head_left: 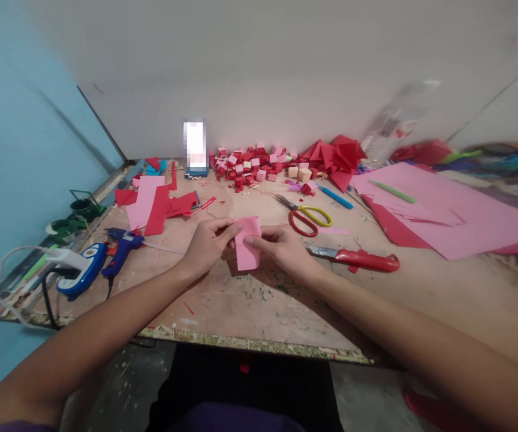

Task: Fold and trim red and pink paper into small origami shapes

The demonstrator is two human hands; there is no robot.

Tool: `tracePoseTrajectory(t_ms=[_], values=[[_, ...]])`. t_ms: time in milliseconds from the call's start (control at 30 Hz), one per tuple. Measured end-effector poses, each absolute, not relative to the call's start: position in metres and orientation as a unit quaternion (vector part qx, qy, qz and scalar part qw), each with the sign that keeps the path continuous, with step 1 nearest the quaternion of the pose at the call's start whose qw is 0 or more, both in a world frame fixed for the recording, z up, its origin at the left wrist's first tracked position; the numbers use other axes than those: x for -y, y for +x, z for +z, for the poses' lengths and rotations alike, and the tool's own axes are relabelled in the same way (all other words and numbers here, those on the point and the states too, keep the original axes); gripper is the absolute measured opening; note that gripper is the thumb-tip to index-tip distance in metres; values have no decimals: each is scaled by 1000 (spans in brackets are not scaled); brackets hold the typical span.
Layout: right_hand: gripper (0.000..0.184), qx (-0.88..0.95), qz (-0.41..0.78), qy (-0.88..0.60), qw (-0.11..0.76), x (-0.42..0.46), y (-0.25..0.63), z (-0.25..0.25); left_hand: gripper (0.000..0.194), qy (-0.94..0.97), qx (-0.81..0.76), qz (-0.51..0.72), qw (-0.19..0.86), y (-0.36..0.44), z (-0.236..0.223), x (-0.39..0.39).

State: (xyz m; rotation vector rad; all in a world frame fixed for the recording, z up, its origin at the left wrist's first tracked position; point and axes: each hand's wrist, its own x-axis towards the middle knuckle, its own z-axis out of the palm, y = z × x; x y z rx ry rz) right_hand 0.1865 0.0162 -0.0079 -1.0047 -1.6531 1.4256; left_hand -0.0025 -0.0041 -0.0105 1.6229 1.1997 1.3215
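Observation:
A small piece of pink paper [249, 255] is held upright over the middle of the table, between both hands. My left hand [209, 243] pinches its upper left side, thumb in front. On the right side my right hand [281, 245] grips it, with the thumb pressed on the paper's face and the other fingers behind, mostly hidden. Just beyond the right hand lie scissors [304, 217] with one red and one yellow handle. A knife with a red handle [367, 260] rests to the right, its blade pointing toward my right hand.
Small red and pink paper cubes [252, 165] are heaped at the back, beside a lit phone [195, 147]. A blue glue gun [124, 249] and power strip [81, 270] are at left. Pink sheets [457, 222] and a clear bottle [391, 126] are at right.

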Motion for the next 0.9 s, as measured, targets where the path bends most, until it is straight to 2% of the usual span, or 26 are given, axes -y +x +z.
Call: tracePoseTrajectory(t_ms=[400,667,900], values=[[32,672,521,-394,348,-16,187,-5,40,632,-480,498,349,-4,-11,5],[29,631,537,-404,388,-18,188,-8,26,638,-439,513,372,-1,-9,6],[31,623,545,-405,388,-19,189,-10,32,625,-452,486,411,-1,-14,4]])
